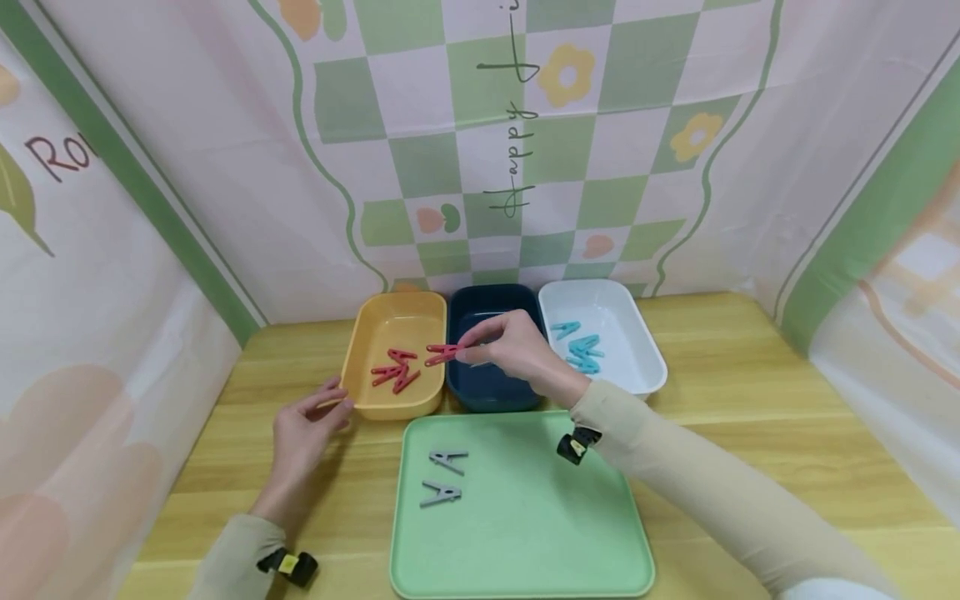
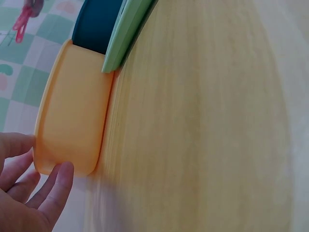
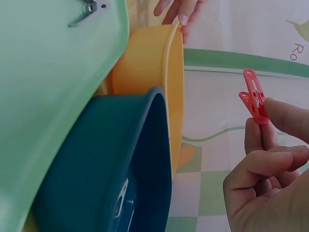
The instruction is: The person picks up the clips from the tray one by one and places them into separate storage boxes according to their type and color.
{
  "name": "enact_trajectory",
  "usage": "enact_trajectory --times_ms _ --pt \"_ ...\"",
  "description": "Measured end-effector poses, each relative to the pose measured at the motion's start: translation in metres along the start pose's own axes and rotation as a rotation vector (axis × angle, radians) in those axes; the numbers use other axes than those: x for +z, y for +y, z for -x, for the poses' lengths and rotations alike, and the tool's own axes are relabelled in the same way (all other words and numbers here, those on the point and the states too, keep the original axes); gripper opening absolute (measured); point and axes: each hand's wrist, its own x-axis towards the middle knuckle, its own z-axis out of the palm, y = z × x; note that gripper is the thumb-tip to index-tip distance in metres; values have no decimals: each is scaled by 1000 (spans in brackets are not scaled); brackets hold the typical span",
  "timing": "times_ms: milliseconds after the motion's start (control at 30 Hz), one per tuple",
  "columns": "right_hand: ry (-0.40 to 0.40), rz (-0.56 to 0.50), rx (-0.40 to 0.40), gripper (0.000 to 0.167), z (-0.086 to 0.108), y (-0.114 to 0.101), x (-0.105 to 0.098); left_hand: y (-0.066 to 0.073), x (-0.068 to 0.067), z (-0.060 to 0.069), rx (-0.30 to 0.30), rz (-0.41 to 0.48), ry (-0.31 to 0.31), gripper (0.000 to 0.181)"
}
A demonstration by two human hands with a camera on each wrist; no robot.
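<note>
My right hand pinches a red clothespin between thumb and fingertips, above the seam between the yellow bin and the dark blue bin. My left hand touches the yellow bin's near left corner with its fingertips. Several red clothespins lie in the yellow bin. Partly hidden by the dark blue bin's wall, a pale clothespin shows inside it. Light blue clothespins lie in the white bin. Two grey clothespins rest on the green tray.
The three bins stand side by side at the back of the wooden table, against a patterned cloth. Right in front of them lies the green tray, its rim slightly raised. Cloth also hangs at both sides.
</note>
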Motion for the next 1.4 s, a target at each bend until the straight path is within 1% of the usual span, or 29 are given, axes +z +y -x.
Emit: enact_trajectory --times_ms 300,467,700,900,1067,1300,1400 --pt "-6 20 -15 9 -23 -8 11 0 0 -1 -2 18 0 31" --pt "0 52 -31 10 -35 -8 17 -1 0 -1 3 28 1 32" --pt "-8 87 -41 9 -49 -14 24 -2 0 -1 8 35 5 32" --pt "-10 111 -23 9 -59 -16 28 -4 0 -2 13 28 8 31" --pt "-8 128 -7 9 -68 -15 33 -1 0 -1 12 32 8 32" --pt "-11 144 65 8 -81 -13 41 -1 -1 -1 14 30 1 33" --pt "-15 158 70 7 -85 -12 44 -2 0 -2 17 32 6 33"
